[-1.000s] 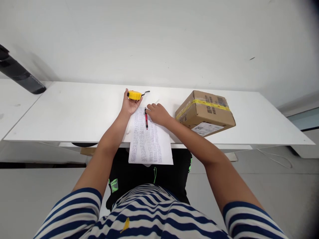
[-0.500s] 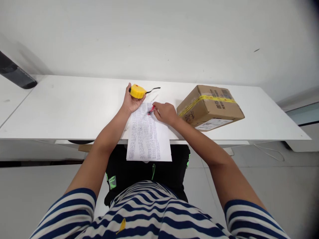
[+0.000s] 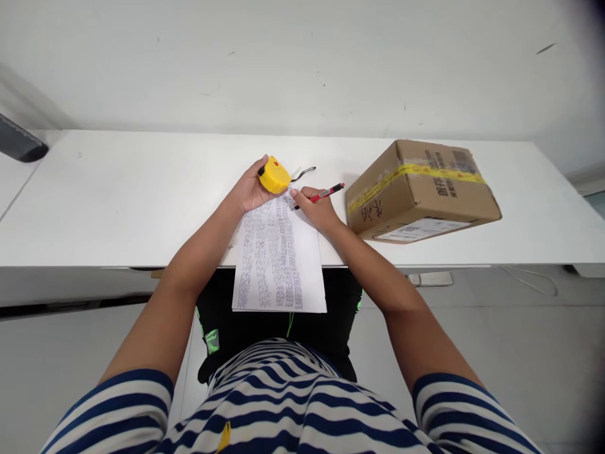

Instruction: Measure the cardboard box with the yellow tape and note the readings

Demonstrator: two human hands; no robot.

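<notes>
My left hand [image 3: 254, 189] is closed around a yellow tape measure [image 3: 275, 175], whose black wrist strap [image 3: 304, 174] trails to the right. Between the thumb and fingers of my right hand [image 3: 317, 207] is a red and black pen [image 3: 326, 193], its back end pointing up and right. Both hands are at the top of a paper sheet [image 3: 309, 277] covered with columns of blue handwriting. The sheet's lower part hangs over the table's front edge above my lap. Where the pen's tip meets the paper is hard to make out.
A taped cardboard box [image 3: 425, 189] with a white label stands on the white table [image 3: 118, 202], just right of my right hand. A dark cylindrical object [image 3: 21, 142] lies at the far left. The wall rises behind the table.
The pen has turned in my right hand, so its back end now sticks out to the upper right. My left hand and the tape measure have come closer to the right hand.
</notes>
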